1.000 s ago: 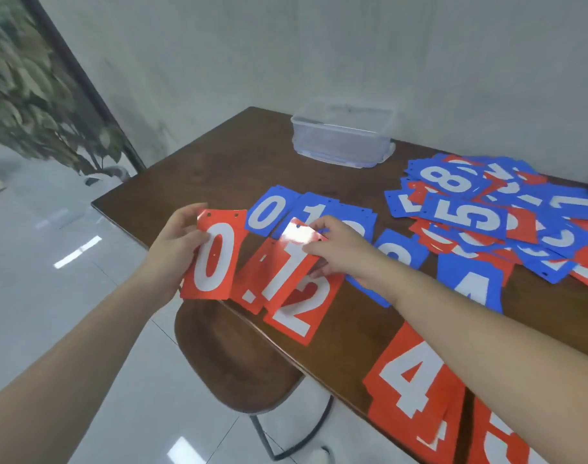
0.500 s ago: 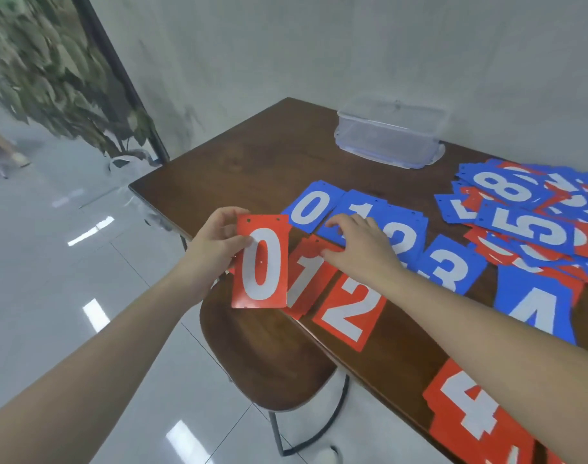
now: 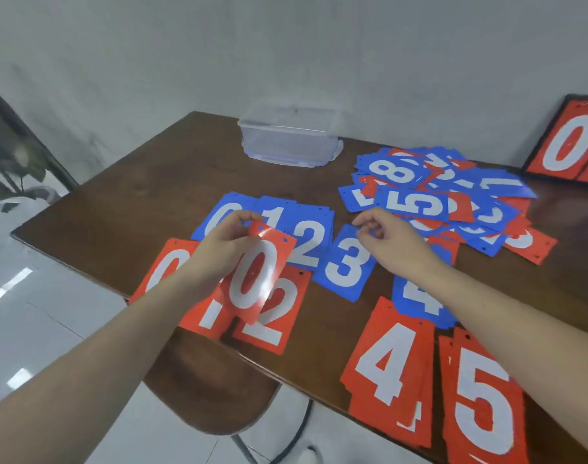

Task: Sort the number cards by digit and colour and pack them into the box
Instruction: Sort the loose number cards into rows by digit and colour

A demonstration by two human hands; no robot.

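Now the left hand (image 3: pixel 219 252) pinches a red zero card (image 3: pixel 254 274) by its upper edge, above the red piles. It seems thin, light, glossy and maybe slippery, so the edge is a good hold. Beyond the fingers, the right hand (image 3: pixel 391 244) hovers loosely curled and empty near the mixed heap (image 3: pixel 453 195); the box (image 3: pixel 287 139) waits farther.

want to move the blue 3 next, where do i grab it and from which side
The blue 3 card lies flat on the table, so there is nothing to pinch from above. Its bottom right corner looks free, with bare wood beside it. Probably best to come in from that near right side, slide the fingers under the edge there and pinch thumb on top. The right hand hovers closest.
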